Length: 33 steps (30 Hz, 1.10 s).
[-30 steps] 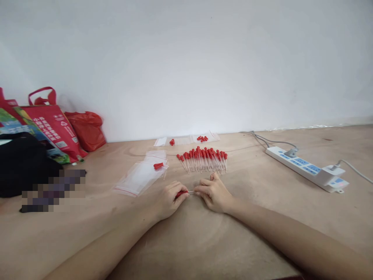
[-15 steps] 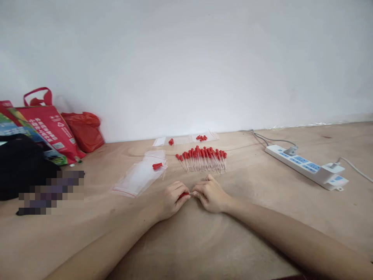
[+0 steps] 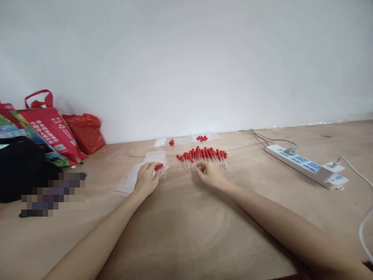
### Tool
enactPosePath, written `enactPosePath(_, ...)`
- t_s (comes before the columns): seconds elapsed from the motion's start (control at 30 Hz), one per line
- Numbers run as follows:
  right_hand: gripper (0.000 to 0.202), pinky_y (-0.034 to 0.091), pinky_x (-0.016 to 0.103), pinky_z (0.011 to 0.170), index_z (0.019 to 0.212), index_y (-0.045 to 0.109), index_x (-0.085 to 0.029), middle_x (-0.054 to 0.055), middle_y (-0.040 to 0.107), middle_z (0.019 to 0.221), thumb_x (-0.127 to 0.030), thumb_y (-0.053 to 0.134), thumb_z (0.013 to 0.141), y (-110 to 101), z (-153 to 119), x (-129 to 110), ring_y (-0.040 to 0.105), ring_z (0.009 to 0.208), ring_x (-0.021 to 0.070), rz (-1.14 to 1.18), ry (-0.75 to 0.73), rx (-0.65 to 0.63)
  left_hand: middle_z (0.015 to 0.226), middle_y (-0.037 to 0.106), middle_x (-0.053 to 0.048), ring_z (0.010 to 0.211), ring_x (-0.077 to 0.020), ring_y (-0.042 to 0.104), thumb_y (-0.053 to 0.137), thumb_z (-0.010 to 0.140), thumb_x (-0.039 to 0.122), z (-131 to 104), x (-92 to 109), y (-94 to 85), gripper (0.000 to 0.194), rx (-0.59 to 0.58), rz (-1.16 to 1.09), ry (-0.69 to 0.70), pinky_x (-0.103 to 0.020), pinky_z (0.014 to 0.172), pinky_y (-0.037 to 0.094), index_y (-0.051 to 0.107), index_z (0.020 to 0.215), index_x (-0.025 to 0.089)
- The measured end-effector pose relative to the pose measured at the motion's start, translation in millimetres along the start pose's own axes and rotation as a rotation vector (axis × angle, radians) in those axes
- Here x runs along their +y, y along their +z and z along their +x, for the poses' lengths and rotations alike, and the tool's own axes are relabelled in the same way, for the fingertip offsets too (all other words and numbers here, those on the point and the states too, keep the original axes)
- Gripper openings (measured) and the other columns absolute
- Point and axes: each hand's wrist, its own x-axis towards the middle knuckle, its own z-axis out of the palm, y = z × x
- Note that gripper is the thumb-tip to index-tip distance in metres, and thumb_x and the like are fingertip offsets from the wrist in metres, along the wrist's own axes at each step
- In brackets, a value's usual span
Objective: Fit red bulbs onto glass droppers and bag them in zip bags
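1. Head view: two bare hands. The left hand [image 3: 147, 179] is over the clear bags [image 3: 155, 156], its thumb and fingers half curled beside a red rubber piece [image 3: 159, 167]; whether it grips that, I cannot tell.
2. The right hand [image 3: 212, 174] bends its fingers in at the near side of the red-bulbed droppers [image 3: 203, 153]; its fingertips are partly hidden, so any grip cannot be told.
3. The droppers, well over a dozen but too overlapped to count exactly, lie in one row just beyond the right hand. Bulbs point away from the person, tips toward them; long axes run mostly away, the leftmost slanting left.
4. Beyond both hands: two groups of loose red bulbs [image 3: 202, 138].
5. Well right of the right hand: one power strip [image 3: 303, 163].
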Motion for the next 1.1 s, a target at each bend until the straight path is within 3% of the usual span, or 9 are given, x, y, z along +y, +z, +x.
enactPosePath(0.13, 0.025, 0.032, 0.028, 0.072, 0.095, 0.059, -0.021, 0.003, 0.066, 0.085, -0.024, 0.046, 0.074, 17, 38, -8, 0.058, 0.08, 0.0174, -0.036, 0.138, 0.108, 0.104, 0.057, -0.011, 0.099, -0.0235, 0.051, 0.041, 0.079, 0.022, 0, -22, 11.5, 0.03, -0.038, 0.031, -0.053, -0.036, 0.089, 0.039, 0.056, 0.102, 0.012)
enactPosePath(0.33, 0.024, 0.027, 0.034, 0.074, 0.094, 0.056, -0.018, 0.008, 0.065, 0.083, -0.027, 0.044, 0.075, 40, 63, -14, 0.057, 0.082, 0.0211, -0.169, 0.225, 0.118, 0.125, 0.045, -0.014, 0.116, -0.0252, 0.04, 0.038, 0.079, 0.02, -3, -27, 21.5, 0.043, -0.213, 0.062, -0.135, -0.037, 0.099, 0.032, 0.046, 0.12, 0.008)
enactPosePath(0.57, 0.024, 0.021, 0.035, 0.077, 0.09, 0.056, -0.018, 0.007, 0.065, 0.081, -0.032, 0.039, 0.08, 44, 50, -14, 0.057, 0.078, 0.0193, -0.244, 0.043, 0.189, 0.118, 0.051, -0.01, 0.109, -0.0196, 0.047, 0.035, 0.08, 0.018, 0, -19, 18.7, 0.038, -0.266, 0.003, -0.068, -0.032, 0.096, 0.036, 0.05, 0.114, 0.011)
enactPosePath(0.77, 0.018, 0.02, 0.035, 0.076, 0.076, 0.059, -0.019, 0.004, 0.066, 0.081, -0.03, 0.045, 0.074, 51, 33, -34, 0.056, 0.08, 0.018, -0.206, -0.13, 0.072, 0.112, 0.054, -0.008, 0.104, -0.0184, 0.05, 0.036, 0.08, 0.018, -4, -3, 19.5, 0.036, -0.246, -0.058, -0.005, -0.03, 0.092, 0.039, 0.051, 0.113, 0.013)
enactPosePath(0.97, 0.025, 0.022, 0.037, 0.078, 0.083, 0.057, -0.019, 0.005, 0.065, 0.083, -0.038, 0.042, 0.077, 63, 32, -56, 0.056, 0.08, 0.0189, -0.177, -0.085, 0.05, 0.105, 0.058, -0.012, 0.099, -0.0226, 0.053, 0.041, 0.078, 0.021, -5, -10, 14.2, 0.035, -0.19, 0.035, -0.115, -0.034, 0.087, 0.042, 0.054, 0.11, 0.01)
enactPosePath(1.1, 0.029, 0.023, 0.038, 0.079, 0.09, 0.054, -0.016, 0.01, 0.062, 0.092, -0.039, 0.043, 0.077, 70, 37, -64, 0.055, 0.085, 0.0216, -0.189, -0.003, 0.075, 0.099, 0.06, -0.01, 0.094, -0.022, 0.056, 0.042, 0.078, 0.02, -6, -14, 9.9, 0.032, -0.163, 0.081, -0.146, -0.033, 0.082, 0.044, 0.056, 0.106, 0.014)
